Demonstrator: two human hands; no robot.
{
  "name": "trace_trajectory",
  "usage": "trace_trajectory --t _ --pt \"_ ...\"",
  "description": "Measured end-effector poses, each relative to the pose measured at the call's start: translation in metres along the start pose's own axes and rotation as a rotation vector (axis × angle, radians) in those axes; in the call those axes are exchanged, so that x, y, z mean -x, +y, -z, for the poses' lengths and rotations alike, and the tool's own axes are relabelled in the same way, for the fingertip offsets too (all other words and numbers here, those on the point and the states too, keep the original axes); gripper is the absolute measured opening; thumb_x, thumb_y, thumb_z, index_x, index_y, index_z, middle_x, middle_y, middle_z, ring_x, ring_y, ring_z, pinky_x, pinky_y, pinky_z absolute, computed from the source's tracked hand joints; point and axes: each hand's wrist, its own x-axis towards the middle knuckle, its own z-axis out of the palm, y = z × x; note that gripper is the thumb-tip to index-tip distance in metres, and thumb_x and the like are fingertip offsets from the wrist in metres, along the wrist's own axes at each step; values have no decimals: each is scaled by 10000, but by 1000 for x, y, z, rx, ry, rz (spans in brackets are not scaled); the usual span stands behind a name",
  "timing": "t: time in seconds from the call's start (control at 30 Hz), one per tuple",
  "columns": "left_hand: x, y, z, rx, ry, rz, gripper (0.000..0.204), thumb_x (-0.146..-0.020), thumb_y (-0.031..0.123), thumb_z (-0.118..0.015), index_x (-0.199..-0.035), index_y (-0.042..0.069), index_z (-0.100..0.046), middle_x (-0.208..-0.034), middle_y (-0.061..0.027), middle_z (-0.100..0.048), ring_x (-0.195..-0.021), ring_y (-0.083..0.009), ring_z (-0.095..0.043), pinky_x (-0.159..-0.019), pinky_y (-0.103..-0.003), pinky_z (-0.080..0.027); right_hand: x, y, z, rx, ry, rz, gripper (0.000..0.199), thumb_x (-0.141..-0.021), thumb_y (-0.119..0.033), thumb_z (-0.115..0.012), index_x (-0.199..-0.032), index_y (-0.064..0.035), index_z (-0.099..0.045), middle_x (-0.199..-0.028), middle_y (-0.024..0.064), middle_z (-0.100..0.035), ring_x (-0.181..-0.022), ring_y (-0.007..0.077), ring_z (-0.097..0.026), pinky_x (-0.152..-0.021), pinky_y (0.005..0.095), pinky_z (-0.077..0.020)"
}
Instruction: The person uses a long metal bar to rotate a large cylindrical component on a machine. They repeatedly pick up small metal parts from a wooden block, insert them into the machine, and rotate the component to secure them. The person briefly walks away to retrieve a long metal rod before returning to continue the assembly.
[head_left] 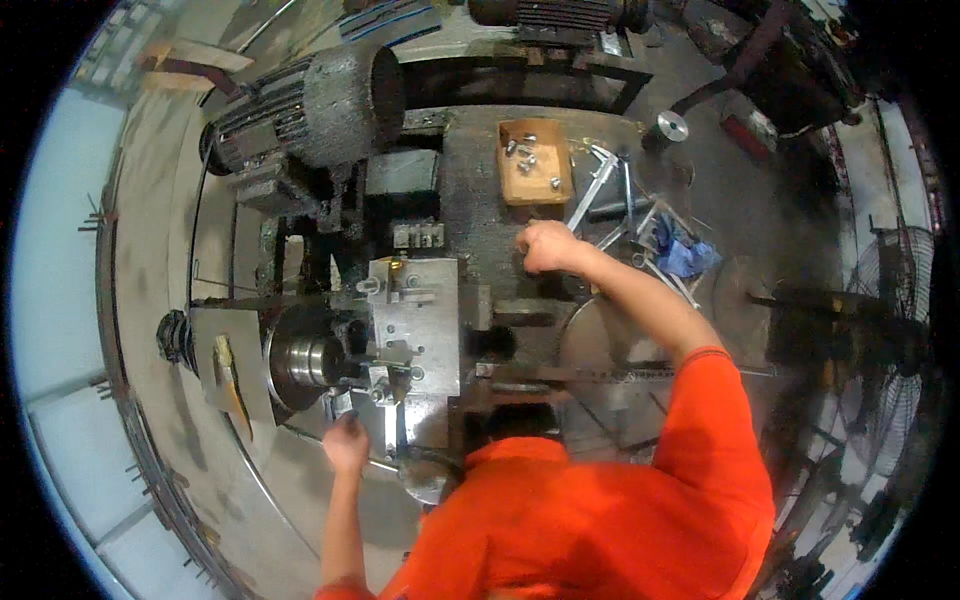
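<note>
My left hand is curled low beside me, while my right hand, fingers closed, reaches forward on an outstretched arm.

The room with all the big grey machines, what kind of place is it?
Probably a metal workshop. A lathe with a round chuck, a big electric motor and a small wooden box of bolts point to that.

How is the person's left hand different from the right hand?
The left hand is low and near, beside the lathe's chuck, with a bare forearm. The right hand stretches far forward on the dark machine top, below the wooden tray of bolts, its arm in an orange sleeve. Both look closed; what they grip is unclear.
</note>
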Motion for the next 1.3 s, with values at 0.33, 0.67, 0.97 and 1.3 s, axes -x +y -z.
trace_trajectory --t 0.33,0.67,0.97,1.3 --pt "-1 -11 -9 -1 69 -27 182 -709 169 -562 -841 88 -657 -665 -143 -611 -597 -317 -598 -567 -404 -481 -3 -24 -10 139 4 -94 284 -609 -218 -572 -791 -17 -658 -884 192 -622 -887 333 -584 -812 371 -458" --pt "5 -10 -7 50 158 -47 178 -711 193 -568 -839 107 -657 -689 -139 -619 -618 -316 -598 -574 -412 -475 117 -76 56 -1253 378 105 245 -679 101 -509 -862 38 -660 -1060 161 -542 -842 229 -602 -729 303 -510" --pt "-3 -41 14 589 -186 -334 240 -755 180 -598 -944 37 -632 -862 -149 -636 -779 -290 -618 -687 -361 -480 196 -244 61 -741 605 371 378 -508 -30 -494 -836 -28 -680 -1048 162 -591 -947 233 -578 -835 285 -429" --pt "56 -200 167 257 318 -122 246 -778 132 -560 -997 31 -609 -849 -166 -627 -798 -310 -606 -701 -367 -467 112 -352 41 -177 532 464 162 -528 -132 -594 -660 -64 -660 -980 160 -609 -902 323 -568 -773 368 -462"
